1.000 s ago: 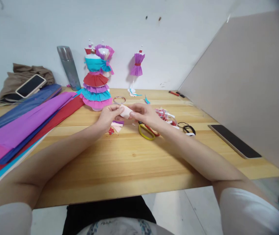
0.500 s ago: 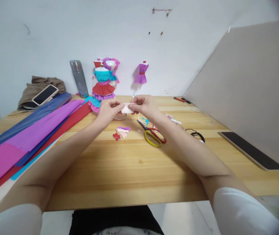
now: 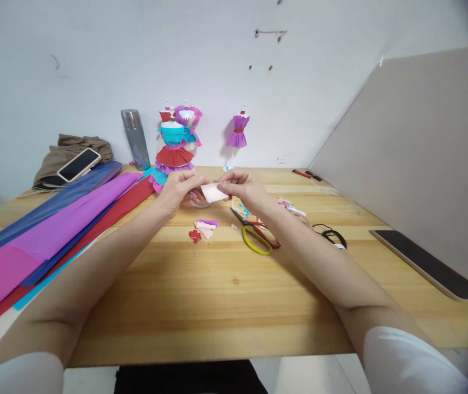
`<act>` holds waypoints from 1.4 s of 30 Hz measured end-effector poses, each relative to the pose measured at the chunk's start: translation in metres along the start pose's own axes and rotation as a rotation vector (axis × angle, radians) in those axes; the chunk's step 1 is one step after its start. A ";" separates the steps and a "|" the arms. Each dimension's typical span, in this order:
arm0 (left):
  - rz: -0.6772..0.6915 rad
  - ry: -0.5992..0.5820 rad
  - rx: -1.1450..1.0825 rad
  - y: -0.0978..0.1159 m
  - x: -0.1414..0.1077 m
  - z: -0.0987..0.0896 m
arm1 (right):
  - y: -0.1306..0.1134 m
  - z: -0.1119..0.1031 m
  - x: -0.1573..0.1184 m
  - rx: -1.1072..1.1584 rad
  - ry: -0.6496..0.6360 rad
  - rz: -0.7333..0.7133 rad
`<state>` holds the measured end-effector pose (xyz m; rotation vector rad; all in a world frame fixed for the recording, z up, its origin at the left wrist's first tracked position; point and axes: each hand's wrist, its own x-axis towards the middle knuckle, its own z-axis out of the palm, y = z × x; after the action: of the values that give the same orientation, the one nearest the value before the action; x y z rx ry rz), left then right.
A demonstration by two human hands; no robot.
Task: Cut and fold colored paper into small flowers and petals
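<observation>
A small pale pink piece of paper [image 3: 214,192] is pinched between my two hands above the table. My left hand [image 3: 180,191] grips its left end, and my right hand [image 3: 243,189] holds its upper right corner between thumb and fingers. Just below lie a folded pink and purple paper piece [image 3: 206,227] and a red flower-shaped cutout [image 3: 195,236]. Scissors with yellow and red handles [image 3: 257,238] rest on the table below my right hand. Partly hidden behind my left hand is a round roll, perhaps tape [image 3: 201,204].
Small dress forms in coloured paper [image 3: 173,148] stand at the back, and one in purple [image 3: 239,131] stands apart. Long coloured paper sheets [image 3: 53,230], a phone [image 3: 79,164] and a bottle [image 3: 135,139] are left. Paper scraps [image 3: 291,208], a black cord [image 3: 332,235] and a dark flat panel [image 3: 426,262] lie right.
The pale pink paper has tilted and shows more of its face, its right side raised. My fingers have shifted along it. The view has tipped slightly upward.
</observation>
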<state>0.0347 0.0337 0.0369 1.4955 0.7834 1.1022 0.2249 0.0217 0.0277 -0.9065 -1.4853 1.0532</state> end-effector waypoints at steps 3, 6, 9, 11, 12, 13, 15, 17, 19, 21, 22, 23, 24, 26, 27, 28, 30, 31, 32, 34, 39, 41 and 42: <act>-0.010 -0.060 0.251 0.007 -0.002 0.000 | 0.000 -0.002 -0.003 -0.079 -0.096 -0.006; 0.028 -0.004 0.381 0.009 -0.003 0.005 | 0.002 -0.004 -0.004 -0.207 -0.062 -0.113; 0.024 0.129 0.259 0.005 -0.005 0.013 | 0.002 -0.004 -0.009 -0.505 0.144 -0.378; -0.041 0.224 0.095 0.003 -0.007 0.019 | 0.000 -0.001 -0.015 -0.723 0.195 -0.575; -0.084 0.257 0.007 0.001 -0.009 0.021 | 0.000 0.002 -0.018 -0.818 0.180 -0.664; -0.123 0.270 -0.078 0.000 -0.010 0.023 | 0.001 0.005 -0.021 -0.914 0.164 -0.741; -0.194 0.271 -0.231 -0.002 -0.013 0.027 | 0.004 0.012 -0.026 -1.126 0.154 -0.828; -0.243 0.271 -0.344 -0.004 -0.016 0.030 | 0.011 0.017 -0.027 -1.305 0.197 -0.857; -0.271 0.274 -0.410 -0.006 -0.018 0.032 | 0.017 0.019 -0.027 -1.414 0.256 -0.895; -0.291 0.274 -0.435 -0.007 -0.020 0.035 | 0.021 0.019 -0.025 -1.459 0.291 -0.948; -0.299 0.277 -0.441 -0.007 -0.020 0.035 | 0.023 0.018 -0.024 -1.464 0.294 -0.959; -0.305 0.280 -0.445 -0.007 -0.020 0.036 | 0.023 0.017 -0.024 -1.458 0.289 -0.954; -0.309 0.279 -0.450 -0.007 -0.020 0.037 | 0.024 0.016 -0.023 -1.441 0.281 -0.932; -0.319 0.275 -0.466 -0.005 -0.020 0.037 | 0.023 0.014 -0.022 -1.362 0.263 -0.858; -0.328 0.272 -0.474 -0.004 -0.019 0.036 | 0.023 0.013 -0.022 -1.298 0.256 -0.817; -0.341 0.271 -0.482 -0.003 -0.018 0.036 | 0.023 0.012 -0.021 -1.219 0.246 -0.780; -0.364 0.274 -0.494 -0.002 -0.017 0.035 | 0.022 0.011 -0.021 -1.030 0.224 -0.705; -0.368 0.275 -0.493 -0.002 -0.017 0.034 | 0.022 0.010 -0.020 -0.932 0.214 -0.664; -0.363 0.267 -0.487 -0.003 -0.016 0.034 | 0.023 0.010 -0.020 -0.837 0.210 -0.617; -0.339 0.249 -0.451 -0.006 -0.015 0.033 | 0.023 0.010 -0.017 -0.646 0.219 -0.506; -0.288 0.275 -0.381 -0.018 -0.011 0.028 | 0.029 0.011 -0.009 -0.072 0.224 -0.147; -0.300 0.216 -0.402 -0.022 -0.008 0.026 | 0.030 0.012 -0.008 0.094 0.235 -0.041; -0.307 0.176 -0.419 -0.023 -0.007 0.025 | 0.031 0.013 -0.007 0.154 0.245 0.002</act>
<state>0.0571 0.0232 0.0125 0.9043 0.8120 1.0908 0.2134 0.0228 -0.0047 -0.8927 -1.1852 1.0043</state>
